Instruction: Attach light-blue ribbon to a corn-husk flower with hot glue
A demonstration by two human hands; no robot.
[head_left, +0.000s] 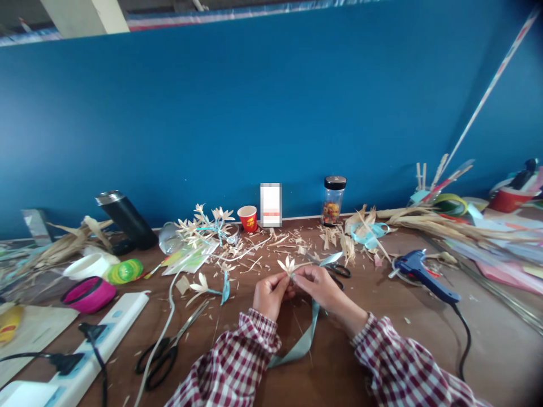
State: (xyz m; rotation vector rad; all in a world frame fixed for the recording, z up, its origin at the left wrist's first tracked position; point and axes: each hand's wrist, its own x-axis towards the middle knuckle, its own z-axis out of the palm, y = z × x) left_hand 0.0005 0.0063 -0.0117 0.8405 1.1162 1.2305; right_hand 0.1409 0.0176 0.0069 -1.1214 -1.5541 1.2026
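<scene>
Between my hands a small cream flower (288, 264) with pointed petals stands upright. My left hand (271, 295) pinches its base from the left, thumb and fingers pressed together. From the other side, my right hand (317, 287) closes its fingertips at the same base, where a bit of pale blue-green ribbon (302, 342) shows. The ribbon hangs below my right hand and curls onto the table. Black-handled scissors (339, 274) lie just behind my right hand, partly covered. To the left lies a loose cream flower with a blue-wrapped stem (212, 289).
Large scissors (167, 350), a white power strip (102, 339) and its cable lie left. A blue glue gun (424, 276) rests right. Behind stand a red paper cup (248, 219), a jar (333, 200) and a dark flask (127, 219). Finished-looking flowers (206, 226) and scraps lie about.
</scene>
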